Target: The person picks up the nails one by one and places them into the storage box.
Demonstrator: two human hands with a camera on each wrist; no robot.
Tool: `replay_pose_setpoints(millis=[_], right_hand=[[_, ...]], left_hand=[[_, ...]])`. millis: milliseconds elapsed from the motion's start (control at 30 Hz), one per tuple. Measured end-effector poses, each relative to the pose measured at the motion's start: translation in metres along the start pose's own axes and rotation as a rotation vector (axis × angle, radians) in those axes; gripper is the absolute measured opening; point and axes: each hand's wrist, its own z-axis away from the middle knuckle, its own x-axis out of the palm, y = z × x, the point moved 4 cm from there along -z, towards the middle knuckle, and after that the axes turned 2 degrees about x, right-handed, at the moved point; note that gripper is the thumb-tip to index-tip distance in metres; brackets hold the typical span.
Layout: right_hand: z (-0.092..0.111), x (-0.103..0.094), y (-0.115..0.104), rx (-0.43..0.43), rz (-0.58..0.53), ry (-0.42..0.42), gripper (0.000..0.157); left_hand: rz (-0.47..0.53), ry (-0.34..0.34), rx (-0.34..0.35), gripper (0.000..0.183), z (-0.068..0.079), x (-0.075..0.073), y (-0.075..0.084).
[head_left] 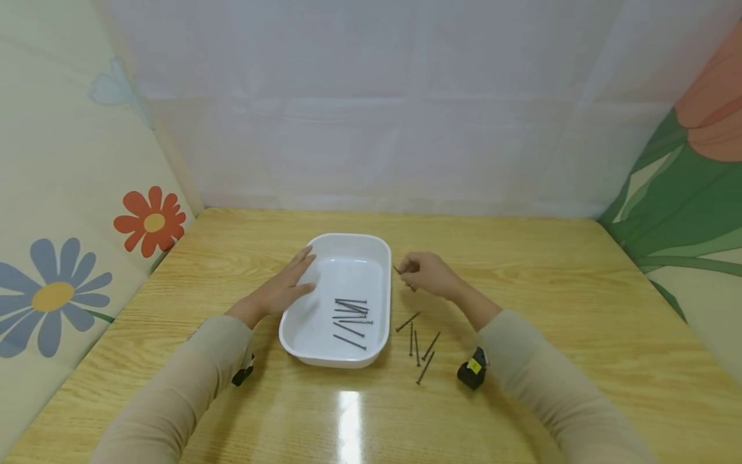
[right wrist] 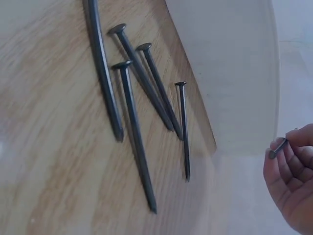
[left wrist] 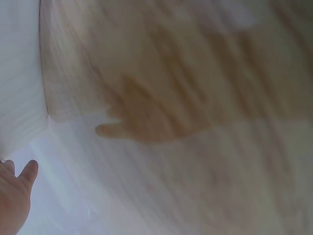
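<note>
A white rectangular tray [head_left: 333, 356] stands on the table, with several dark nails [head_left: 350, 342] lying in its near right part. My left hand [head_left: 285, 288] rests at the tray's left rim, fingers spread and straight; the left wrist view catches only part of this hand [left wrist: 13, 196]. Just off the tray's right side, my right hand [head_left: 428, 274] pinches a nail [head_left: 397, 269] between thumb and fingers. In the right wrist view the head end of that nail [right wrist: 278, 147] pokes out from the fingertips. Several loose nails [head_left: 426, 368] lie on the table right of the tray.
The wood-grain table [head_left: 551, 277] reaches back to a white cloth backdrop [head_left: 406, 154]. Flower-printed cloth [head_left: 64, 193] hangs at the left, with another printed panel [head_left: 695, 212] at the right. A black wrist camera [head_left: 472, 368] sits under the right sleeve, near the loose nails.
</note>
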Motion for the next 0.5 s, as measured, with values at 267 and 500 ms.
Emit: replay_pose_setpoints(millis=[267, 500], right_hand=[[-0.002, 0.004, -0.008, -0.034, -0.063, -0.015, 0.014], [-0.009, 0.009, -0.017, -0.051, -0.076, 0.005, 0.012]], left_hand=[[-0.004, -0.003, 0.008, 0.059, -0.001, 0.0, -0.001], [0.017, 0.003, 0.001, 0.059, -0.001, 0.0, -0.003]])
